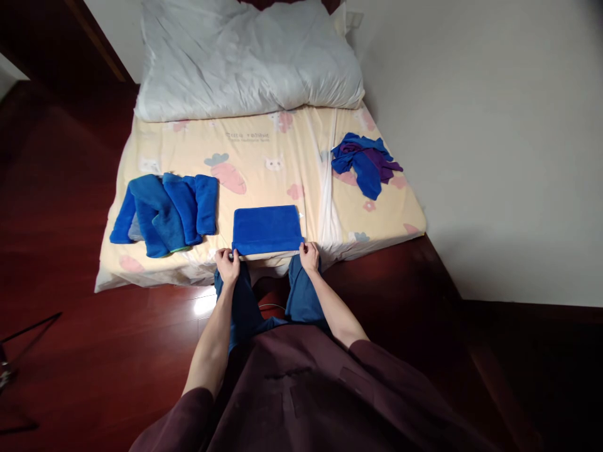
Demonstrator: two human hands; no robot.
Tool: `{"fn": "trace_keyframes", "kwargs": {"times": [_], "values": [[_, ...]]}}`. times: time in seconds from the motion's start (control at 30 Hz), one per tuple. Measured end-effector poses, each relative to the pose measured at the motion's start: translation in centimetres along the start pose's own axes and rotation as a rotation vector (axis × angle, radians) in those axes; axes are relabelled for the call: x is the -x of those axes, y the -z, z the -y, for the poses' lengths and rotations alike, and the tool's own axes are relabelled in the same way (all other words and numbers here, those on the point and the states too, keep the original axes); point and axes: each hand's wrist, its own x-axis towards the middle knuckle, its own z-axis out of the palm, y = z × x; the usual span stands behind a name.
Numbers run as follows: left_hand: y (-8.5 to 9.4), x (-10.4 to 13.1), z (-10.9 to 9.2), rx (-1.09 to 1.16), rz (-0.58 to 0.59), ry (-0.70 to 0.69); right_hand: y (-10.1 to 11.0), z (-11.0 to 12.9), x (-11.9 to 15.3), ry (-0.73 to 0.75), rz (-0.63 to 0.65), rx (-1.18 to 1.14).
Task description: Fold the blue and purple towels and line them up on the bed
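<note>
A blue towel (267,227) lies flat in a rectangle at the front edge of the bed, its near edge turned over in a narrow fold. My left hand (228,265) pinches the near left corner of this towel. At the near right corner, my right hand (309,257) pinches the cloth between thumb and fingers. Left of the towel rests a group of folded or rolled blue cloths (162,213), one of them more teal. To the right, a loose crumpled heap of blue and purple cloths (365,160) lies on the bed.
The bed (264,169) has a pale yellow sheet with carrots and cat faces. A big white quilt or pillow (249,59) covers its far end. A white wall (490,138) stands on the right. Dark red floor (117,351) surrounds the bed, with a thin black stand leg (32,328) at far left.
</note>
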Motion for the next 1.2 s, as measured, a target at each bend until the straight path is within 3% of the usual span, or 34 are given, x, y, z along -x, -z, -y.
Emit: {"fn": "trace_keyframes", "kwargs": {"times": [0.17,0.3,0.5,0.6,0.87,1.2], "values": [[0.1,0.0,-0.1,-0.018,-0.003,-0.027,0.1,0.0,0.1,-0.015,0.018,-0.012],[0.5,0.4,-1.0,-0.038,0.016,-0.087,0.3,0.4,0.4,0.050,-0.044,0.009],[0.8,1.0,-2.2,-0.013,0.245,-0.259,0.9,1.0,1.0,0.229,0.072,0.080],[0.6,0.9,-2.2,-0.006,0.289,-0.308,1.0,0.9,1.0,0.309,0.126,0.094],[-0.1,0.3,-1.4,-0.046,0.330,-0.258,0.6,0.6,0.6,0.301,0.185,0.111],[0.0,-0.1,-1.3,-0.072,0.290,-0.266,0.6,0.6,0.2,0.287,0.191,0.085]]}}
